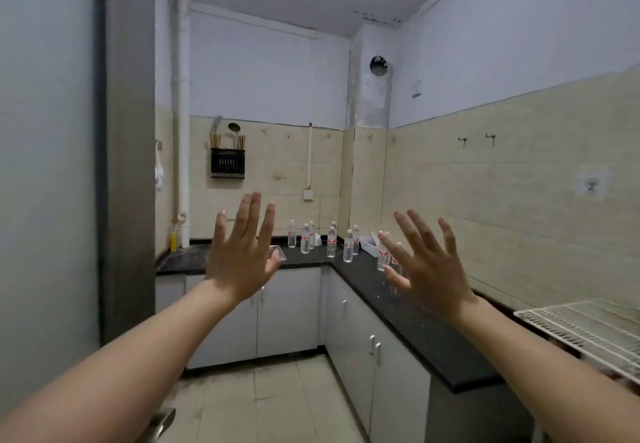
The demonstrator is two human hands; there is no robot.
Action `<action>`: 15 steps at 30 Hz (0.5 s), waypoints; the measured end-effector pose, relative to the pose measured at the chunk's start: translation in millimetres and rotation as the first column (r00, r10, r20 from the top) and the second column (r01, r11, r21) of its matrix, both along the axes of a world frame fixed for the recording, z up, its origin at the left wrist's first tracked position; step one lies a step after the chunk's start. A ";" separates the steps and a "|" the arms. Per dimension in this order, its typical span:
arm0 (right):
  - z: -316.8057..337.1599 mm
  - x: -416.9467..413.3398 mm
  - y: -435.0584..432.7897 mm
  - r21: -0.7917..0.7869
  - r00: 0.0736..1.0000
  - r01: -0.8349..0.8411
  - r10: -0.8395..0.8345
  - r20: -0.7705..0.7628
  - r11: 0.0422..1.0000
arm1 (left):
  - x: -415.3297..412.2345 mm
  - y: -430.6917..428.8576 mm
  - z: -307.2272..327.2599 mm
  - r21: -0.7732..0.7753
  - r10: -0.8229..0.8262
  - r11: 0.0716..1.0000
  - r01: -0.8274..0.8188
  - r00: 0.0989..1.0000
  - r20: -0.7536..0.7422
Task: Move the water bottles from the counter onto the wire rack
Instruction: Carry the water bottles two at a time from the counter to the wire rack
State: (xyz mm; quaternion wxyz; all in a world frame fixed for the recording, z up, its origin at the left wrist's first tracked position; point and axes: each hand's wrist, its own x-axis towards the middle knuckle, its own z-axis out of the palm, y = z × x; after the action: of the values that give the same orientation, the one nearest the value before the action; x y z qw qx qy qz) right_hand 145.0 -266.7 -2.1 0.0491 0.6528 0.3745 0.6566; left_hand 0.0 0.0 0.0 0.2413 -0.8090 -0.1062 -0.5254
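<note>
Several clear water bottles [331, 242] with red-and-white labels stand upright on the black L-shaped counter [426, 338], clustered around its far corner. A white wire rack [585, 330] lies at the right edge of the view, on the near end of the counter. My left hand [242, 252] and my right hand [426, 269] are both raised in mid-air in front of me, palms facing away, fingers spread and straight. Neither hand touches anything. My right hand partly covers one or two bottles behind it.
A white plastic basket [370, 244] sits on the counter near the bottles. A black utensil holder [227, 163] hangs on the tiled back wall. A yellow bottle [172, 240] stands by the white pipe. White cabinets [287, 311] line the floor.
</note>
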 end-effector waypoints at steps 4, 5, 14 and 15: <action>-3.4 29.1 -8.1 0.040 1.000 0.027 -0.027 -0.015 0.999 | 39.6 -14.0 1.7 -0.125 -0.079 0.989 0.077 0.997 -0.014; -7.9 42.7 -9.4 0.052 0.999 0.042 -0.041 -0.027 0.998 | 53.4 -16.0 -2.2 -0.138 -0.097 0.986 0.091 0.995 -0.034; -32.1 184.5 9.3 0.062 0.990 0.060 -0.052 -0.134 0.996 | 204.0 10.4 -35.4 -0.191 -0.042 0.982 0.005 0.980 -0.192; -35.0 202.0 14.8 0.050 0.987 0.050 -0.042 -0.152 0.997 | 219.8 14.8 -39.0 -0.217 -0.044 0.976 -0.001 0.978 -0.204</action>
State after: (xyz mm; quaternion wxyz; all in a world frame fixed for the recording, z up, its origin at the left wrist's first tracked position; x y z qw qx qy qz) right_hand 347.0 -251.9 -37.1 0.0182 0.7103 0.3440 0.6139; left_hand 219.8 14.8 -39.0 0.1558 -0.8818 -0.1282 -0.4263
